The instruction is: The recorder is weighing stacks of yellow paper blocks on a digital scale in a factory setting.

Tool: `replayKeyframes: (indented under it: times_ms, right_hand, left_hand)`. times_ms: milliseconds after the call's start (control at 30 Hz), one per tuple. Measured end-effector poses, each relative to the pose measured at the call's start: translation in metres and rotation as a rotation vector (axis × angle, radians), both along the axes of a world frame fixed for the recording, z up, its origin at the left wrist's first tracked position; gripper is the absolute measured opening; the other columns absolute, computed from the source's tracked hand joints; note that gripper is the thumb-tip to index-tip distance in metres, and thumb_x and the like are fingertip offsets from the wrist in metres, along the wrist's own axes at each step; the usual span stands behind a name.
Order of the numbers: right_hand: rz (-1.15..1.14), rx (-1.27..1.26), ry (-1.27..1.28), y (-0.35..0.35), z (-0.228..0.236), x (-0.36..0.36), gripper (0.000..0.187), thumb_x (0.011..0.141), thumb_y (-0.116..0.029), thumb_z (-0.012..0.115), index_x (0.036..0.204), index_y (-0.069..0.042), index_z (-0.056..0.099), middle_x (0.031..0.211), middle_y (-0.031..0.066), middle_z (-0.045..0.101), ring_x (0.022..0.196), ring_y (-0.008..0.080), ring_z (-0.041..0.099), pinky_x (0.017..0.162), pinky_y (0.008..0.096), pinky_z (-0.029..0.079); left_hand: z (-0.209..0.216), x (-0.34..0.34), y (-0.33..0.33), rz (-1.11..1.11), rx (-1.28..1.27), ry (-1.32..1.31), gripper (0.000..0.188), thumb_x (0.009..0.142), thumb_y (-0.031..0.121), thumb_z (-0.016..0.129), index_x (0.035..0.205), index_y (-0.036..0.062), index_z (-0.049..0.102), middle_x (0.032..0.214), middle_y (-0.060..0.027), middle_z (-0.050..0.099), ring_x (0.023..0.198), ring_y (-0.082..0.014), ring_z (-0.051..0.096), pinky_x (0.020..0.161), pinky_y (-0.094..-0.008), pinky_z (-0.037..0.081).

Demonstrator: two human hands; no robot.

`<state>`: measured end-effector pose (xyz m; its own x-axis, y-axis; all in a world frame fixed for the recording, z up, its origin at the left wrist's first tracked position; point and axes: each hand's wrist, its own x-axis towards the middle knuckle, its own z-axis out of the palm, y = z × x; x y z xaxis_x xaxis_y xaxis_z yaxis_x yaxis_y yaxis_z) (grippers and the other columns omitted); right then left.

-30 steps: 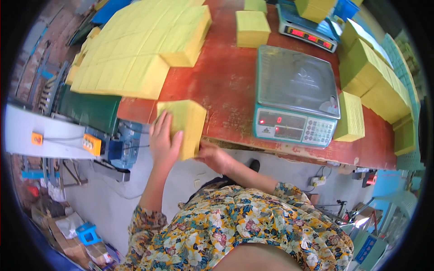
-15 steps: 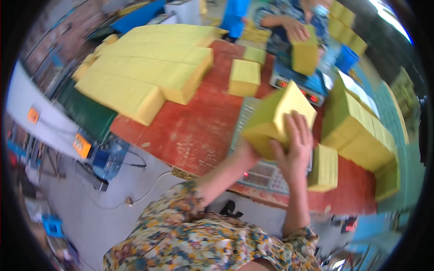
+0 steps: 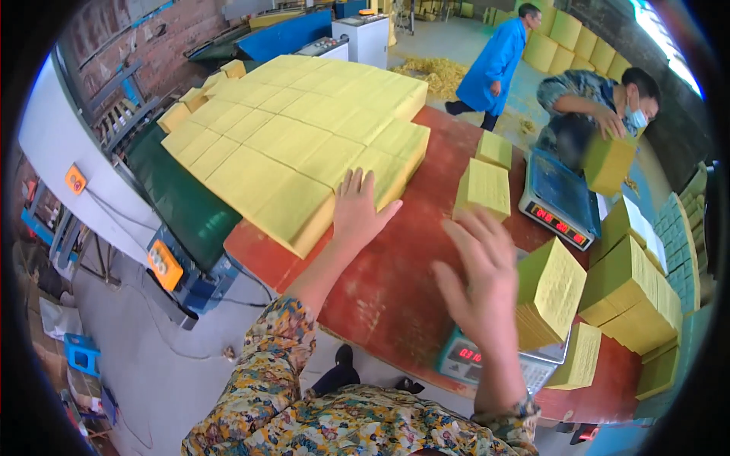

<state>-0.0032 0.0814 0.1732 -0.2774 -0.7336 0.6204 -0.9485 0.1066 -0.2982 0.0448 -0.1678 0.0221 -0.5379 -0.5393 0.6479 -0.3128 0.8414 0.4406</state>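
Observation:
My left hand point(image 3: 357, 211) is open, its fingers spread at the near right edge of a large block of yellow paper stacks point(image 3: 281, 137) laid side by side. My right hand point(image 3: 483, 266) hangs above the table, open and slightly blurred, with nothing in it. Right beside it, one yellow paper stack point(image 3: 559, 285) rests tilted on the near scale point(image 3: 460, 356), whose red display is lit. Another stack point(image 3: 582, 357) stands just right of that scale. Two smaller stacks, the nearer one point(image 3: 487, 186) larger, sit on the red table point(image 3: 372, 285) beyond my right hand.
Across the table, a masked co-worker point(image 3: 574, 102) holds a yellow stack point(image 3: 608, 163) beside a second scale point(image 3: 559, 199). More stacks point(image 3: 635, 285) line the right side. A person in a blue coat point(image 3: 498, 61) walks behind. A green conveyor belt point(image 3: 171, 201) lies at left.
The paper stack that both my hands held is now on the near scale, let go. My left hand has moved left to the large block. The co-worker's stack has come off the far scale.

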Motion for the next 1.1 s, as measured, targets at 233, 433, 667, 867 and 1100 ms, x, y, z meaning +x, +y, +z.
replayKeyframes:
  times_ms: [233,433,667,867,1100]
  right_hand:
    - [0.057,-0.026,-0.057,-0.201,-0.093,-0.058,0.045,0.078,-0.015,0.07,0.12,-0.002,0.06,0.124,0.02,0.06,0.119,0.0392,0.054,0.099,0.0468,0.044]
    - [0.032,0.226,-0.229,-0.215,-0.122,-0.1,0.038,0.083,-0.023,0.064,0.115,-0.002,0.063,0.108,0.02,0.067,0.1,0.0369,0.064,0.087,0.0433,0.051]
    - [-0.013,0.413,-0.546,-0.094,-0.147,-0.01,0.049,0.086,-0.025,0.065,0.127,-0.002,0.054,0.112,0.0236,0.065,0.101,0.0399,0.063,0.084,0.0448,0.051]
    - [-0.191,0.358,-0.546,-0.029,-0.152,0.061,0.066,0.083,-0.029,0.07,0.136,0.0,0.044,0.108,0.0245,0.063,0.097,0.039,0.064,0.082,0.044,0.052]
    - [-0.045,0.319,-0.552,0.01,-0.159,0.091,0.07,0.08,-0.034,0.073,0.135,-0.001,0.045,0.099,0.023,0.062,0.094,0.0387,0.064,0.077,0.0437,0.054]
  left_hand:
    - [-0.019,-0.036,-0.073,0.032,-0.095,-0.609,0.093,0.076,0.06,0.066,0.138,-0.0057,0.042,0.143,-0.0325,0.04,0.141,-0.0431,0.028,0.116,-0.0543,0.019]
    - [0.01,0.011,-0.056,-0.571,-0.1,-0.71,0.085,0.069,0.04,0.074,0.137,-0.0027,0.045,0.149,-0.023,0.034,0.144,-0.0367,0.024,0.118,-0.0507,0.019]
    - [0.024,0.123,-0.027,-0.749,0.029,-0.466,0.072,0.072,0.018,0.073,0.137,0.0042,0.046,0.143,-0.0207,0.04,0.138,-0.0371,0.034,0.112,-0.0533,0.031]
    - [-0.036,0.233,0.069,-0.096,1.656,-0.053,0.074,0.087,0.03,0.068,0.146,0.0056,0.03,0.132,-0.0156,0.048,0.116,-0.0266,0.055,0.092,-0.0378,0.05]
    - [-0.014,0.217,0.153,-0.177,2.015,0.332,0.055,0.105,0.042,0.032,0.145,0.0042,0.036,0.146,-0.0114,0.044,0.133,-0.0252,0.044,0.112,-0.0402,0.034]
